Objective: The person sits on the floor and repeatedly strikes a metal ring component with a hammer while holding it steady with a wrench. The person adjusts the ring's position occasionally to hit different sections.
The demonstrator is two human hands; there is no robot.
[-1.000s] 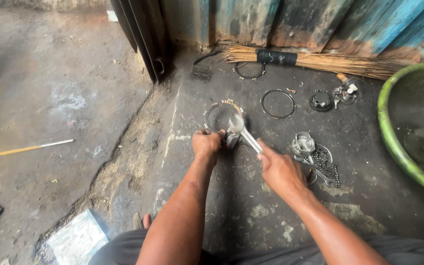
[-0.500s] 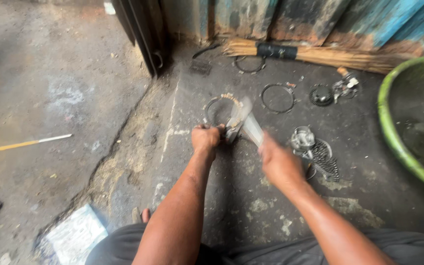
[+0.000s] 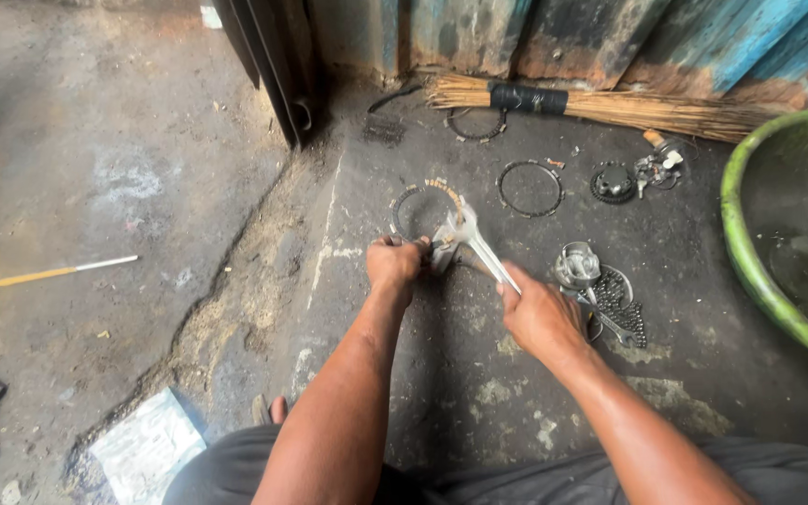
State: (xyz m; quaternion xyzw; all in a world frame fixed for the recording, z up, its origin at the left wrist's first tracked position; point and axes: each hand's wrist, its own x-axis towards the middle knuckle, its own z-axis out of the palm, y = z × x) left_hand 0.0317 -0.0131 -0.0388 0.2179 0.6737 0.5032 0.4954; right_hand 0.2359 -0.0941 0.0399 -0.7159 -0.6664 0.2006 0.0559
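Shiny bare-metal wrench (image 3: 479, 248) in my right hand (image 3: 540, 318); dull metal ring (image 3: 423, 210) just beyond left hand (image 3: 395, 262); floor (image 3: 142, 168) rough, oily concrete.

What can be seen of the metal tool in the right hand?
The metal tool looks like a silver open-ended wrench of bright, worn steel. Its long flat handle slants from the right hand, whose grip closes around the lower end, up and left to a forked head. The head meets a small part held by the left hand, just below a ring-shaped part lying on the dark concrete floor. How its jaws sit on the part is too small to tell.
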